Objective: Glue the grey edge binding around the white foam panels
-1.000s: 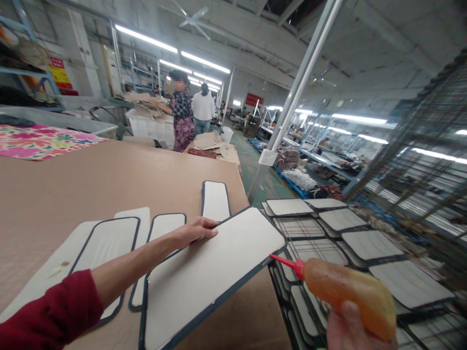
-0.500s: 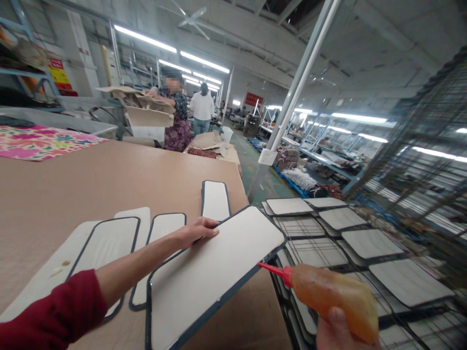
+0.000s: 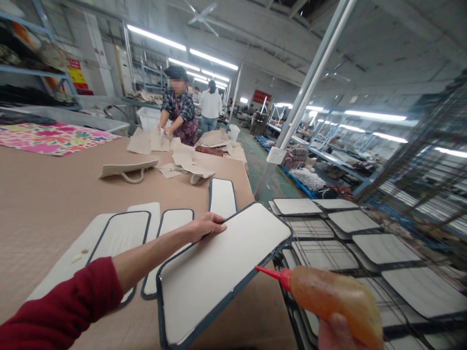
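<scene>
My left hand (image 3: 207, 226) grips the far long edge of a white rounded panel with a dark blue border (image 3: 226, 270), thumb on top, holding it tilted above the table. My right hand (image 3: 337, 333), partly cut off by the bottom edge, is wrapped round a squeeze bottle (image 3: 335, 299) of amber liquid. The bottle's red nozzle (image 3: 272, 274) points left, its tip at the panel's near right border. Behind my left forearm lie more dark-edged white panels (image 3: 122, 236), and a smaller one (image 3: 222, 197) is just beyond the held panel.
To the right, a wire rack (image 3: 317, 228) bears several white panels. A co-worker (image 3: 178, 109) stands at the far side of the brown table (image 3: 69, 187), handling beige pieces (image 3: 160, 141). Floral fabric (image 3: 54, 138) lies at left. A metal post (image 3: 310, 73) rises beyond the table's right edge.
The nozzle tip has slid slightly along the panel's border toward me. The co-worker's beige pieces, earlier held up in a bundle, now lie spread on the table. The view has shifted a little.
</scene>
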A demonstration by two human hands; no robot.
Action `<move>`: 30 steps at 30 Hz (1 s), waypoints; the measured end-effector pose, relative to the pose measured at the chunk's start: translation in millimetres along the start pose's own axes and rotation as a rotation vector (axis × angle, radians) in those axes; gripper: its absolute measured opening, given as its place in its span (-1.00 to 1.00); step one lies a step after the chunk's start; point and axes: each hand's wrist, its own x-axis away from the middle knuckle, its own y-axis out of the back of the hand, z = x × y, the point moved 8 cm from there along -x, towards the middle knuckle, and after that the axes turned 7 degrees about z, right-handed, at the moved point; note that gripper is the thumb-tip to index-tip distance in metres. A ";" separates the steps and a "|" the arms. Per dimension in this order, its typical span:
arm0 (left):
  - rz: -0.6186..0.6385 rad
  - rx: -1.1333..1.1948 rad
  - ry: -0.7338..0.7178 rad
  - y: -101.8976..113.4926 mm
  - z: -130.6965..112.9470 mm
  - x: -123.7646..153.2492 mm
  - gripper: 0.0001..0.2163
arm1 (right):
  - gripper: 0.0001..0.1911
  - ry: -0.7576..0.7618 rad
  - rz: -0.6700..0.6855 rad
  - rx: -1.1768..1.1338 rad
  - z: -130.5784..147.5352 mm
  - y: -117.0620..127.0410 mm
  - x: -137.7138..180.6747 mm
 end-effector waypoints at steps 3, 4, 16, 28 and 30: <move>-0.007 -0.006 0.006 -1.0 -2.2 0.0 -0.67 | -0.32 -0.019 0.023 0.002 -0.3 -4.2 -0.1; -0.011 -0.011 0.008 -1.4 -3.0 0.0 -0.67 | -0.34 -0.026 0.013 -0.011 -0.4 -5.2 0.4; -0.041 -0.012 0.035 -1.7 -8.1 -6.6 -0.65 | -0.41 0.000 0.064 -0.053 -1.7 -8.4 8.7; -0.073 0.022 0.072 1.6 -11.7 -19.1 -0.74 | -0.34 -0.070 0.164 0.032 -5.2 -8.7 18.1; -0.086 0.032 0.075 2.7 -12.4 -21.2 -0.76 | -0.25 -0.088 0.233 0.010 -3.9 -18.1 19.9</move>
